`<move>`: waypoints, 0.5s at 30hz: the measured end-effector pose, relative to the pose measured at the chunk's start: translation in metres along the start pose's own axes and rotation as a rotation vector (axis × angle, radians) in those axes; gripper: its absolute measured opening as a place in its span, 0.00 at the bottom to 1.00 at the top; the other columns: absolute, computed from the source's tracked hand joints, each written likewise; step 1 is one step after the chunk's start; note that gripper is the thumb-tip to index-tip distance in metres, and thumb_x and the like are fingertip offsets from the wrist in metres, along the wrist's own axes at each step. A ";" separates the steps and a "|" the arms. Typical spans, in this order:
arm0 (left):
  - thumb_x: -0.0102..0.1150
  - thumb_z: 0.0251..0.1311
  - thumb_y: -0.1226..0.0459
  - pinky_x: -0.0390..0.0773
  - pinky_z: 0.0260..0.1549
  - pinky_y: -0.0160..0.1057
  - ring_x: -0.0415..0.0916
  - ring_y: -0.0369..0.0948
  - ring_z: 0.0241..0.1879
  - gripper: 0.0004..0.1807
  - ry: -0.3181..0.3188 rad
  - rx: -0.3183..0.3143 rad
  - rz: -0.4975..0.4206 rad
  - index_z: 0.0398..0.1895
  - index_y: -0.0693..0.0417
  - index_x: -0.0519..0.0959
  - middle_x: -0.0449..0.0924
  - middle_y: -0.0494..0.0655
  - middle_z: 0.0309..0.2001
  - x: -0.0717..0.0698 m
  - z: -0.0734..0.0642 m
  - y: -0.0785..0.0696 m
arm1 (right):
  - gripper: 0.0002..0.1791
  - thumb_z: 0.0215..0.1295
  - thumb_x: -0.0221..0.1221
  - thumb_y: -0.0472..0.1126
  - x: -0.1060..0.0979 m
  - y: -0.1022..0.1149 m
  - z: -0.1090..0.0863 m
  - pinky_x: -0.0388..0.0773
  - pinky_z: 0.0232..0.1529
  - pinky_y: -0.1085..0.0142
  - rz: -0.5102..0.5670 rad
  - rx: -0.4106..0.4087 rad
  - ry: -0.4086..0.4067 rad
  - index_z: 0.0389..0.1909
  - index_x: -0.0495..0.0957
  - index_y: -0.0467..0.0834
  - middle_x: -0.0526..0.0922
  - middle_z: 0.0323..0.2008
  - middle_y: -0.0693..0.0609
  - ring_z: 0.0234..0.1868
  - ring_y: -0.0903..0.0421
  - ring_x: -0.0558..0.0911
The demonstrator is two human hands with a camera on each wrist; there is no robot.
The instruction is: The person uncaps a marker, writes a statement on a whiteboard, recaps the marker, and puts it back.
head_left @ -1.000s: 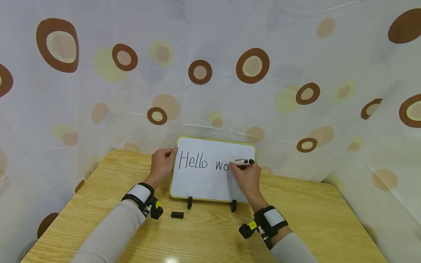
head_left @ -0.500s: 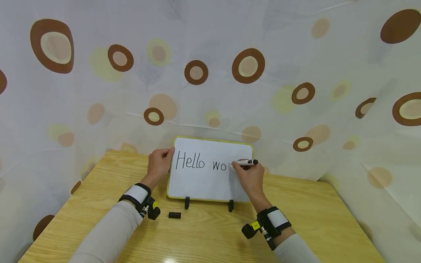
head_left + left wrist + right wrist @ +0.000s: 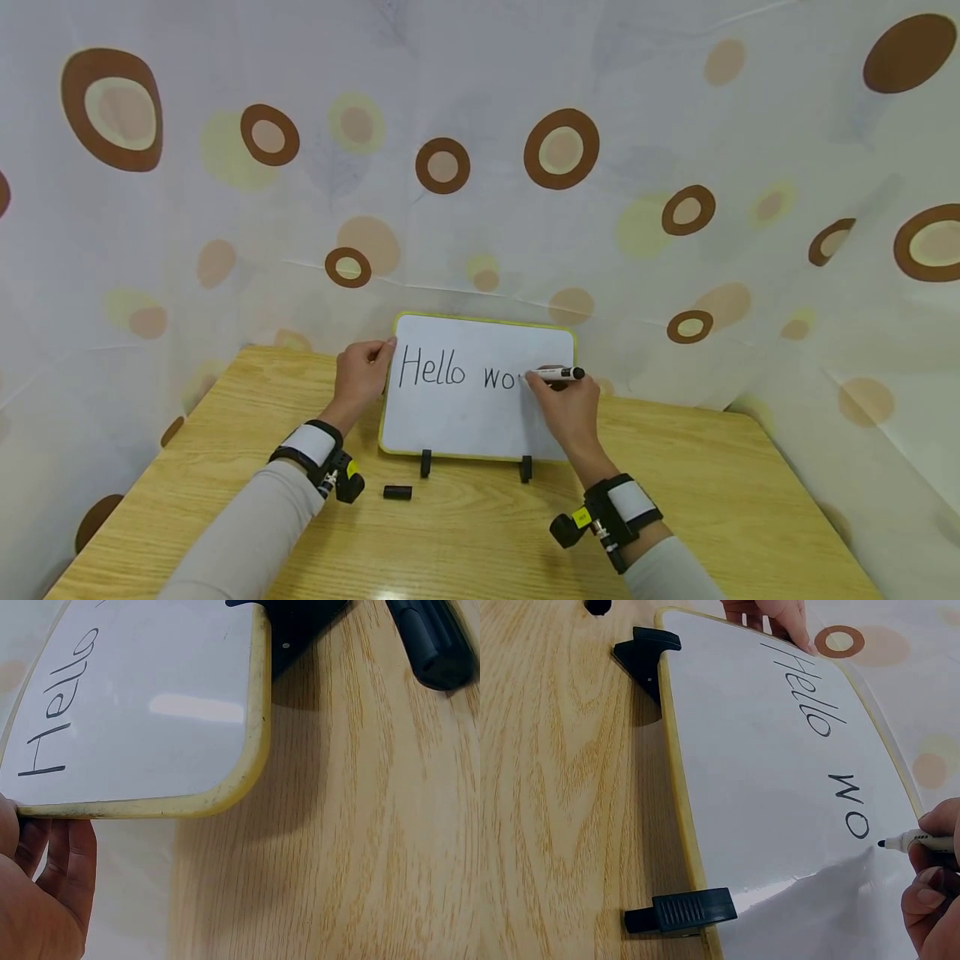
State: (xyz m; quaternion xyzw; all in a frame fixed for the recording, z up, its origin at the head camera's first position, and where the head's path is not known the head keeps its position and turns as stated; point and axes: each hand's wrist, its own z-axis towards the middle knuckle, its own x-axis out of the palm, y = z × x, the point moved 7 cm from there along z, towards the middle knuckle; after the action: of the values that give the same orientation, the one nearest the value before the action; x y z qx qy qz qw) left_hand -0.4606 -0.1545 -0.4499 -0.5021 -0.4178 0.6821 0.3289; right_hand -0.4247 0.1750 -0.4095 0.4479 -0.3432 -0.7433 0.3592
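A whiteboard (image 3: 457,421) with a yellow rim leans upright on black stand clips (image 3: 425,463), with "Hello wo" written on it in black. At its upper left edge my left hand (image 3: 360,373) grips the rim, fingers reaching behind in the left wrist view. My right hand (image 3: 572,412) pinches a white marker (image 3: 555,374) with a black end over the board's right part. In the right wrist view the black marker tip (image 3: 883,844) is just past the "o"; whether it touches the surface I cannot tell.
A black marker cap (image 3: 397,492) lies on the wooden table (image 3: 465,542) in front of the board's left clip. Behind the board hangs a pale cloth (image 3: 480,83) patterned with brown and peach circles. Both wrists wear strapped cameras.
Over the last second my right hand with the marker has shifted slightly right along the board, past the "o". My left hand keeps its hold on the rim. The head view has swung a little.
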 end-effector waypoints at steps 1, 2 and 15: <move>0.52 0.78 0.52 0.72 0.28 0.38 0.76 0.46 0.33 0.21 -0.001 -0.001 0.002 0.46 0.59 0.88 0.86 0.54 0.36 0.000 0.000 0.000 | 0.07 0.62 0.71 0.41 0.000 0.000 0.000 0.76 0.29 0.66 0.001 -0.001 0.003 0.35 0.87 0.40 0.86 0.31 0.45 0.28 0.53 0.80; 0.52 0.78 0.52 0.72 0.28 0.38 0.76 0.46 0.33 0.21 -0.002 -0.003 0.005 0.46 0.59 0.88 0.86 0.54 0.36 0.000 0.000 0.001 | 0.08 0.62 0.71 0.41 0.001 0.000 0.000 0.75 0.28 0.66 0.002 -0.001 0.006 0.35 0.87 0.40 0.86 0.30 0.45 0.28 0.53 0.80; 0.51 0.78 0.52 0.73 0.30 0.38 0.76 0.47 0.35 0.22 -0.002 0.003 0.006 0.46 0.59 0.88 0.86 0.54 0.37 0.000 0.001 0.002 | 0.07 0.62 0.71 0.40 0.003 -0.001 0.000 0.75 0.28 0.68 -0.014 -0.008 -0.001 0.37 0.87 0.41 0.87 0.32 0.45 0.28 0.53 0.80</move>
State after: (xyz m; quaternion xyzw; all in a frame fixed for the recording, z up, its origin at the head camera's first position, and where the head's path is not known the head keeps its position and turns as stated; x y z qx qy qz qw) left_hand -0.4617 -0.1553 -0.4512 -0.5019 -0.4156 0.6843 0.3272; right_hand -0.4261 0.1729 -0.4115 0.4486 -0.3373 -0.7472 0.3558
